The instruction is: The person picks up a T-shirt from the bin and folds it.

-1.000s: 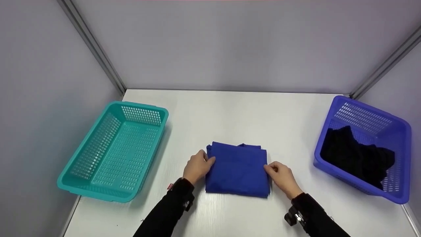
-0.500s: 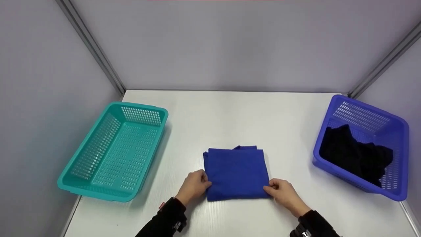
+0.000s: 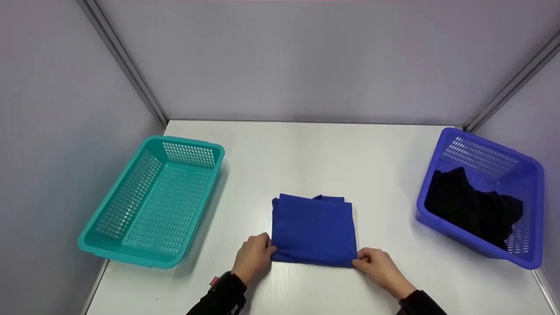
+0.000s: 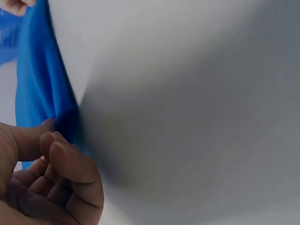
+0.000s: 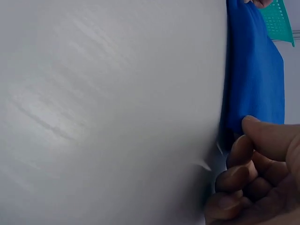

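1. In the wrist views we see only slivers. The left wrist view shows curled fingers (image 4: 70,164), a strip of blue fabric and a blurred stretch of worktop. The right wrist view shows much the same, with a corner of the teal basket (image 5: 279,18) cut off at the top edge.
2. Our forearms run out of the head view at the bottom, so only the hands and dark sleeve cuffs show.
3. The black clothing (image 3: 474,205) in the blue basket (image 3: 531,258) is a dark heap; we cannot make out what the pieces are or how many there are.
4. The folded blue cloth (image 3: 313,229) lies flat on the white worktop (image 3: 315,153), near its front edge, between the two baskets and well apart from both.
5. Our left hand (image 3: 253,258) pinches the cloth's near left corner, thumb and fingers curled on the fabric.
6. Our right hand (image 3: 378,264) pinches the near right corner in the same way.
7. The two hands sit apart at either end of the cloth's near edge, with the rest of the cloth lying beyond them, away from us.
8. The teal basket (image 3: 153,201) stands to the left on the worktop and the blue basket to the right.
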A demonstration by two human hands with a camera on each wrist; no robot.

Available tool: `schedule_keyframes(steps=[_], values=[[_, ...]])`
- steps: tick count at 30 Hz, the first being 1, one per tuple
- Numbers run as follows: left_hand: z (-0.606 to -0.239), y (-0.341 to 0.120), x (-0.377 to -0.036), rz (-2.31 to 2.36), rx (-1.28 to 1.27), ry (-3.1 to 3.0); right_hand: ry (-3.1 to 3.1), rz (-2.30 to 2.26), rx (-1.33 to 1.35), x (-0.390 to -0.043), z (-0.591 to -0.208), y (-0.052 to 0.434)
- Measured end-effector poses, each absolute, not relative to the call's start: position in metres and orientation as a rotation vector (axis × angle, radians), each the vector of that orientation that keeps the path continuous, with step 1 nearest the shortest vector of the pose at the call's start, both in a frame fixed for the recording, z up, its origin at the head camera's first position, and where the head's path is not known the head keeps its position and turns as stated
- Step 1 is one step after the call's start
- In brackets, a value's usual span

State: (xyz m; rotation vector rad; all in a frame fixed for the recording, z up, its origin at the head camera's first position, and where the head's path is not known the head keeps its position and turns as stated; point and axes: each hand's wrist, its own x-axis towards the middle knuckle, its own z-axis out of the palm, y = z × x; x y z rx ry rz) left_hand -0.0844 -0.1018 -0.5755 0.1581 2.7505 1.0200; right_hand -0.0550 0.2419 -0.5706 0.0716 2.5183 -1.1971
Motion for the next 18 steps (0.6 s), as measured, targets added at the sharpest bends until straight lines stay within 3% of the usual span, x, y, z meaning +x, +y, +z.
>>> schedule_keyframes(steps=[10, 18], values=[[-0.575, -0.101, -0.102, 1.009, 0.089, 2.837, 2.693, -1.138, 0.139, -0.073, -0.574, 0.224], [-0.556, -0.121, -0.109, 1.042, 0.04, 2.706, 2.73, -1.103, 0.103, -0.086, -0.559, 0.249]])
